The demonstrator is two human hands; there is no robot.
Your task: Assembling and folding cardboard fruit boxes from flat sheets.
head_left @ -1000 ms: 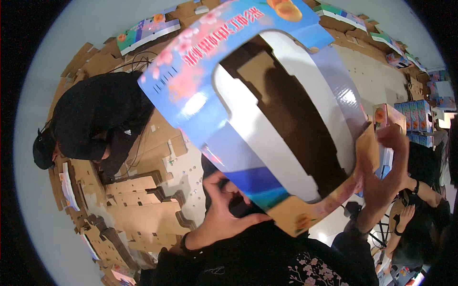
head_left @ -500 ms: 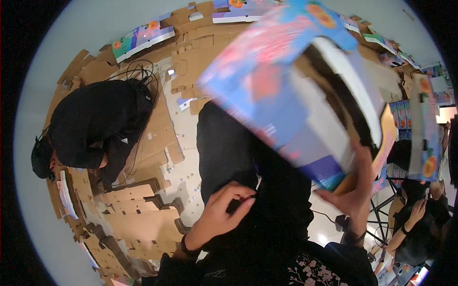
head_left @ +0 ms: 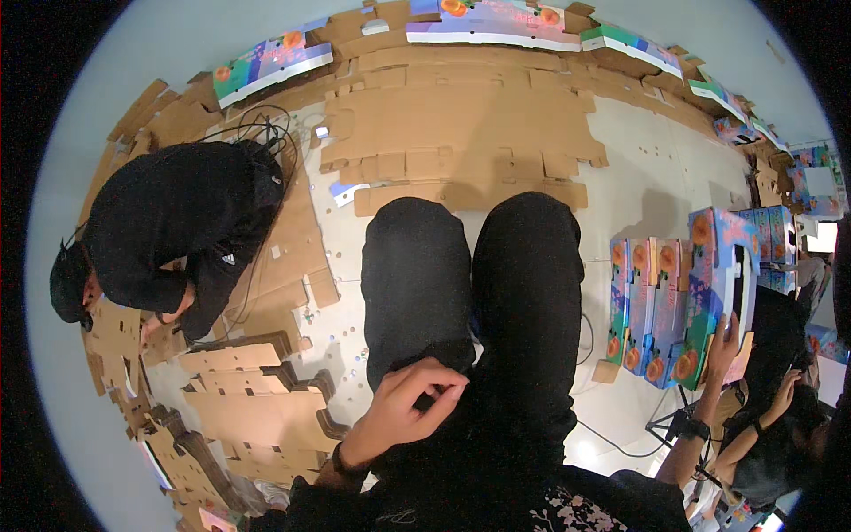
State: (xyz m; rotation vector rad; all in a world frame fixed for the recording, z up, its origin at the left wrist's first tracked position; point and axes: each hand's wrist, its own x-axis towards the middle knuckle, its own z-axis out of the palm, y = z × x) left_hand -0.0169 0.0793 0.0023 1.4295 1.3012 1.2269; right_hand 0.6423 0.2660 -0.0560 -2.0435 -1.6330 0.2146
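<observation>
At the right, my right hand (head_left: 725, 346) grips the near end of a tall printed carton (head_left: 703, 293). The carton is blue, green and pink with orange flower shapes, and a long dark gap runs along its side. Just left of it stands a row of similar printed cartons (head_left: 640, 306); whether they touch it I cannot tell. My left hand (head_left: 418, 399) rests on my left thigh. Its fingers are curled toward the thumb, and dark trouser cloth shows through the loop with nothing visible in it.
Flat brown cardboard (head_left: 461, 115) lies on the floor ahead. A person in black (head_left: 177, 226) bends over cardboard at the left, by stacked brown sheets (head_left: 257, 412) and black cables (head_left: 282, 142). Another person (head_left: 762, 443) is at the lower right. Printed cardboard (head_left: 496, 25) lines the far wall.
My right hand has carried the carton from above my knees to the right, lowering it beside the row of cartons. My left hand has stayed on my thigh.
</observation>
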